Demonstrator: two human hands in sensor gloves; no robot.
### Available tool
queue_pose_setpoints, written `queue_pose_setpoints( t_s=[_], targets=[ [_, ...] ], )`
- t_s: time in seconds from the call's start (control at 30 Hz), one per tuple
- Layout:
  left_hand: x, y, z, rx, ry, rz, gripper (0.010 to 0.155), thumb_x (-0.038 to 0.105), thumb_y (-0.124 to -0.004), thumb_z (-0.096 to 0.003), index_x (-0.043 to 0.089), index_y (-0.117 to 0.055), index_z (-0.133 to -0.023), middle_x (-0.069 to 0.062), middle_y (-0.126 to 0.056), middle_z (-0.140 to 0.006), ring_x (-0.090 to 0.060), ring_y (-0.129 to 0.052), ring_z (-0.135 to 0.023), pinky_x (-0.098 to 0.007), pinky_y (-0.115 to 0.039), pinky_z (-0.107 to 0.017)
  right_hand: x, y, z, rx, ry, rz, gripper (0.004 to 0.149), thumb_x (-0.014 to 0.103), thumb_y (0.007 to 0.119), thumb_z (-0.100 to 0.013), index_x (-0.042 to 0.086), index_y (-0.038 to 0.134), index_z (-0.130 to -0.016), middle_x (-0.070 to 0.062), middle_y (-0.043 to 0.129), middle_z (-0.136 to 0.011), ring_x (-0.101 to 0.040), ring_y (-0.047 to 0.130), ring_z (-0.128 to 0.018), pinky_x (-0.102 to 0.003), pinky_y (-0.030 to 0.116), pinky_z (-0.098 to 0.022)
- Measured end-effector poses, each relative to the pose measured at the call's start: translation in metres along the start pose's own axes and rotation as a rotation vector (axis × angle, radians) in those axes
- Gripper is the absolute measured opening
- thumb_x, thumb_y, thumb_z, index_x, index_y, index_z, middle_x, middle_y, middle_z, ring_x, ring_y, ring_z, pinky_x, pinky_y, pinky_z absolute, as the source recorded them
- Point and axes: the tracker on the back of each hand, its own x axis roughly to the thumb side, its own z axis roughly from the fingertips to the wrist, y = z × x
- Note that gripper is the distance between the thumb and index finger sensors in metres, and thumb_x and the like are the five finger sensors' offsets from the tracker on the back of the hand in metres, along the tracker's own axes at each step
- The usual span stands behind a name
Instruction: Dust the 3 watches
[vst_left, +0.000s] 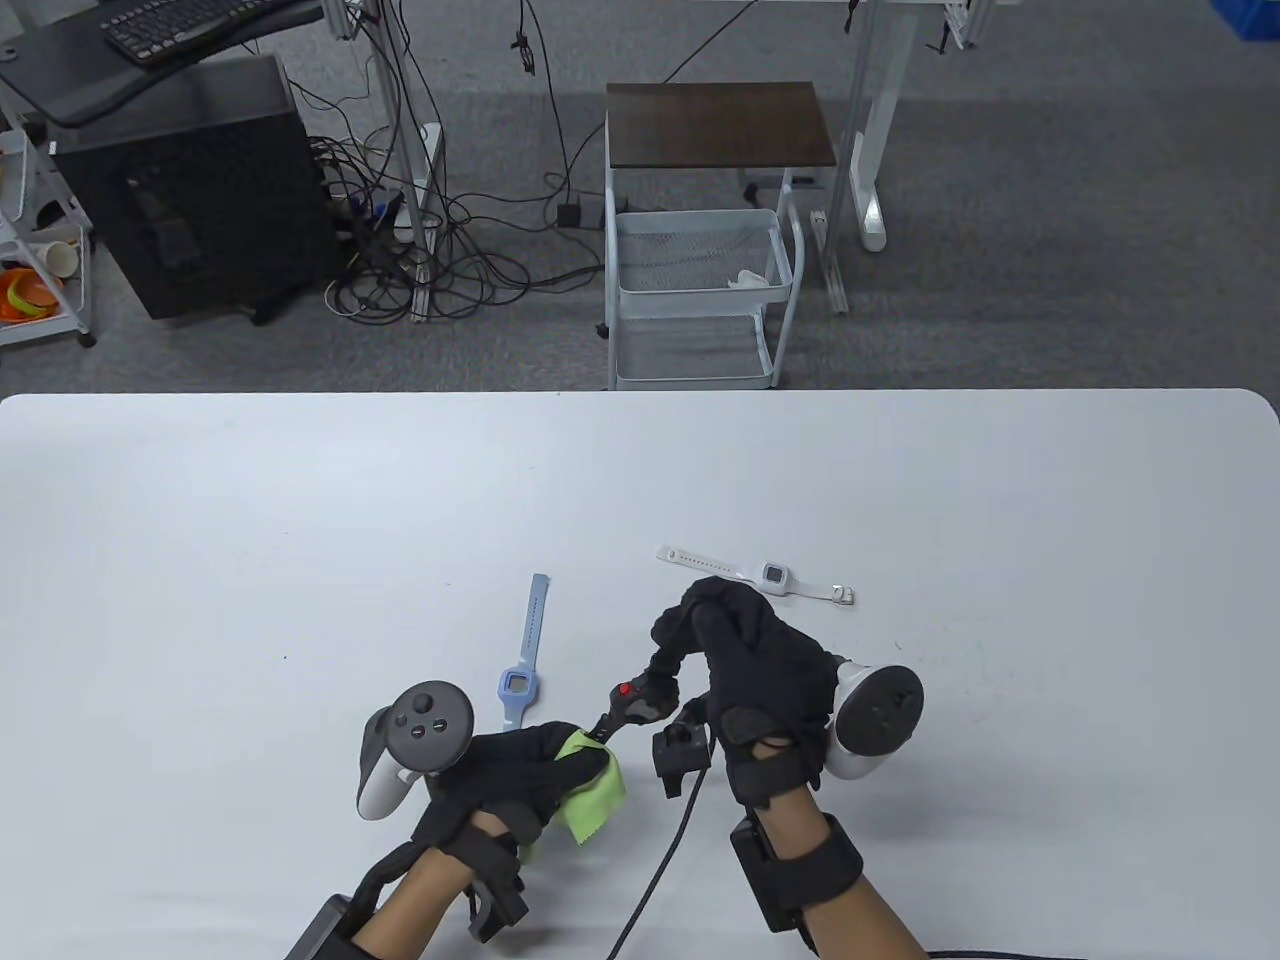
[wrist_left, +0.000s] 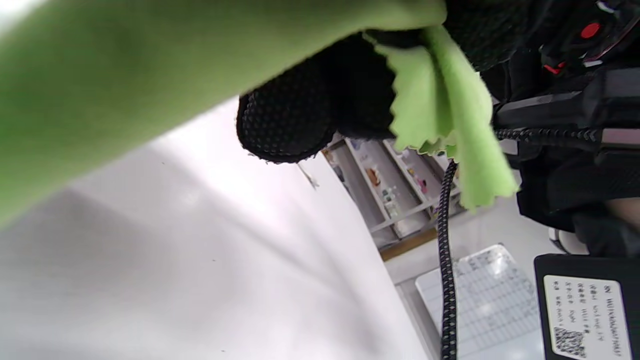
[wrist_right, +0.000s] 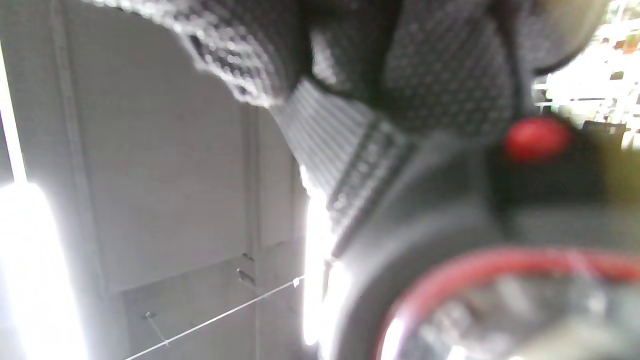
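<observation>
My right hand (vst_left: 690, 640) holds a black watch with red buttons (vst_left: 633, 698) lifted off the table, fingers curled round its strap. Seen close in the right wrist view, the black watch (wrist_right: 450, 210) shows its ribbed strap and a red button, with gloved fingers (wrist_right: 425, 65) over it. My left hand (vst_left: 540, 770) grips a green cloth (vst_left: 590, 795) against the lower end of that watch's strap. The green cloth (wrist_left: 445, 115) hangs from the gloved fingers (wrist_left: 290, 120) in the left wrist view. A light blue watch (vst_left: 520, 660) lies flat left of the hands. A white watch (vst_left: 775, 576) lies flat beyond my right hand.
The white table (vst_left: 250, 560) spreads wide on all sides of the hands. A black braided cable (vst_left: 665, 860) runs from the right wrist towards the near edge. Beyond the far edge stand a white wire cart (vst_left: 700, 290) and a black computer tower (vst_left: 190, 190).
</observation>
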Motion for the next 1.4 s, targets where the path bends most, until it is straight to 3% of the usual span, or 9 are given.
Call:
queue_pose_setpoints(
  t_s=[0.2,0.37,0.57,0.8,1.0,1.2,1.4],
  targets=[
    [0.001,-0.004,-0.002,-0.032,-0.005,-0.057,0.045,0.049,-0.074,-0.057,0.025,-0.073,-0.095,0.011,-0.093,-0.084,-0.017,-0.098,-0.083,-0.056,-0.063,-0.074,0.0,0.001,0.001,-0.002,-0.013,0.003,0.037,0.036,0.079,-0.042,0.013,0.089,-0.069,-0.008,0.108,-0.046,-0.028,0.105,-0.029,-0.057,0.074,-0.044],
    [0.0,-0.003,-0.002,-0.04,-0.008,-0.02,0.045,0.05,-0.074,-0.0566,0.025,-0.074,-0.094,0.011,-0.094,-0.076,-0.015,-0.099,-0.074,-0.056,-0.062,-0.074,0.001,0.0,0.0,-0.013,-0.01,-0.02,0.037,0.036,0.079,-0.042,0.013,0.089,-0.069,-0.008,0.108,-0.046,-0.028,0.105,-0.029,-0.057,0.074,-0.044],
    [-0.003,-0.003,-0.001,-0.04,-0.022,0.039,0.048,0.059,-0.071,-0.0555,0.021,-0.083,-0.084,0.013,-0.099,-0.058,-0.012,-0.105,-0.056,-0.053,-0.069,-0.069,0.005,-0.006,-0.002,-0.043,-0.015,-0.046,0.037,0.036,0.079,-0.043,0.013,0.089,-0.069,-0.008,0.108,-0.046,-0.028,0.105,-0.029,-0.057,0.074,-0.044],
    [0.002,-0.007,-0.001,-0.074,-0.016,-0.037,0.045,0.046,-0.074,-0.0567,0.025,-0.071,-0.097,0.012,-0.091,-0.086,-0.017,-0.095,-0.086,-0.059,-0.058,-0.075,0.003,-0.006,-0.001,-0.053,-0.02,-0.046,0.037,0.036,0.079,-0.043,0.013,0.089,-0.069,-0.008,0.108,-0.045,-0.028,0.105,-0.029,-0.057,0.074,-0.044],
    [-0.005,-0.005,-0.002,-0.069,0.013,0.044,0.046,0.048,-0.073,-0.0575,0.022,-0.071,-0.095,0.008,-0.09,-0.077,-0.018,-0.094,-0.075,-0.061,-0.055,-0.074,0.001,-0.006,0.0,-0.062,-0.012,-0.055,0.037,0.037,0.078,-0.043,0.013,0.089,-0.069,-0.007,0.108,-0.046,-0.027,0.105,-0.029,-0.057,0.074,-0.043],
    [-0.006,-0.002,-0.001,-0.052,-0.011,0.071,0.048,0.059,-0.07,-0.0558,0.021,-0.083,-0.083,0.012,-0.097,-0.057,-0.014,-0.102,-0.056,-0.056,-0.066,-0.069,0.002,-0.012,-0.002,-0.091,0.001,-0.1,0.037,0.036,0.078,-0.043,0.013,0.088,-0.07,-0.008,0.108,-0.046,-0.028,0.105,-0.029,-0.057,0.074,-0.044],
    [0.002,-0.008,-0.003,-0.089,-0.028,0.024,0.046,0.049,-0.071,-0.0575,0.021,-0.076,-0.094,0.009,-0.095,-0.08,-0.019,-0.099,-0.079,-0.057,-0.063,-0.072,0.004,-0.014,-0.003,-0.101,-0.014,-0.095,0.037,0.036,0.079,-0.043,0.013,0.089,-0.069,-0.008,0.108,-0.046,-0.028,0.105,-0.029,-0.057,0.074,-0.044]
  ],
)
